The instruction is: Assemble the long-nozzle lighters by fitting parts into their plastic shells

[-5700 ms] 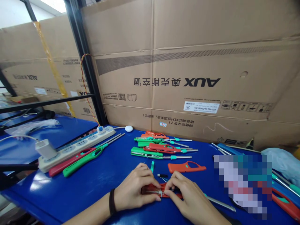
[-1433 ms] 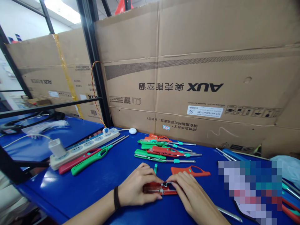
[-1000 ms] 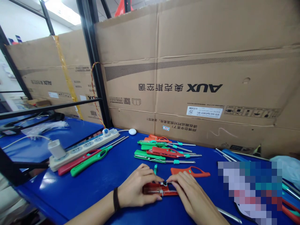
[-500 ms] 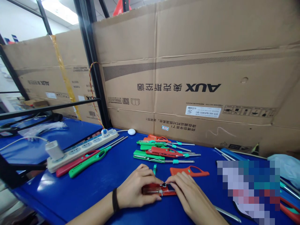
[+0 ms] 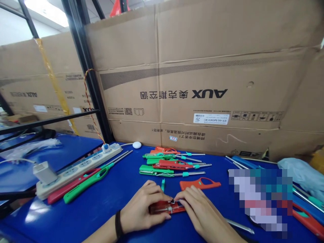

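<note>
An opened red lighter half-shell (image 5: 162, 210) lies on the blue table with inner parts showing. My left hand (image 5: 143, 206), with a dark band at the wrist, grips its left end between thumb and fingers. My right hand (image 5: 196, 206) is closed over the other end, its fingertips pinching at a small black part (image 5: 172, 200) with a wire. Right behind my hands lies a loose red handle cover (image 5: 199, 184), and a small teal piece (image 5: 163, 184) rests beside my left fingers. A metal tube (image 5: 240, 225) is partly hidden by my right forearm.
Several part-built red and green lighters (image 5: 162, 171) lie in a row at the back. A power strip (image 5: 83, 169) stands at left, with a finished green lighter (image 5: 83, 187) and a red one beside it. Cardboard (image 5: 177, 77) walls the back. A plastic bag (image 5: 301, 175) sits at right.
The whole view has shifted, so the scene sits slightly further left. Both hands stay on the red half-shell, with the fingertips at the small black part.
</note>
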`<state>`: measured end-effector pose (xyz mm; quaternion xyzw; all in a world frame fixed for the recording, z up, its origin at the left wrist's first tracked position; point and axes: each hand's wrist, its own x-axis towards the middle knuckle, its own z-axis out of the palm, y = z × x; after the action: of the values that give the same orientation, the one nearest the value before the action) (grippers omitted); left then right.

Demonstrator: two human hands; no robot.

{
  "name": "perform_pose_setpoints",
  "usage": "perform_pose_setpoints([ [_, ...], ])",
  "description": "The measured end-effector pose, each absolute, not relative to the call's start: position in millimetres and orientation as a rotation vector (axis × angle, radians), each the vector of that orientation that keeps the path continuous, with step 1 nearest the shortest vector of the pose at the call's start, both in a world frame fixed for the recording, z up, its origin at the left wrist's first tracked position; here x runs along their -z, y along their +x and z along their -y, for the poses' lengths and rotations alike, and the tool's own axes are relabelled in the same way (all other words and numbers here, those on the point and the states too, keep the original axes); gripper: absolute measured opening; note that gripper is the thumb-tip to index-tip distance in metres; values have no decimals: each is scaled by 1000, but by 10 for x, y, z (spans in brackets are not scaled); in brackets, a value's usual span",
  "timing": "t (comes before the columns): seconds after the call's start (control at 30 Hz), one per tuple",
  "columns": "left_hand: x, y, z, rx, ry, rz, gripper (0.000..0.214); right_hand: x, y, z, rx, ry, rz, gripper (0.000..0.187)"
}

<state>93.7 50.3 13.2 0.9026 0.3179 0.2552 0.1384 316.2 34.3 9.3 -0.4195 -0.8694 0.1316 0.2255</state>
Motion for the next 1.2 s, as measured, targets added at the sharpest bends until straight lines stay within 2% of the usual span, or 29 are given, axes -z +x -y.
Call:
perform_pose_setpoints([
  [0.67,-118,953,-491,-747,2661,-895,18,-90,3172,-368,-383,-1180,2352,28],
  [0.97,-104,953,-500,-763,2649,-913,24,-140,3183,-359,-345,-1134,2374,14],
  [1.2,-97,946,-497,-738,2630,-923,30,-164,3137,-499,-299,-1146,2369,16],
])
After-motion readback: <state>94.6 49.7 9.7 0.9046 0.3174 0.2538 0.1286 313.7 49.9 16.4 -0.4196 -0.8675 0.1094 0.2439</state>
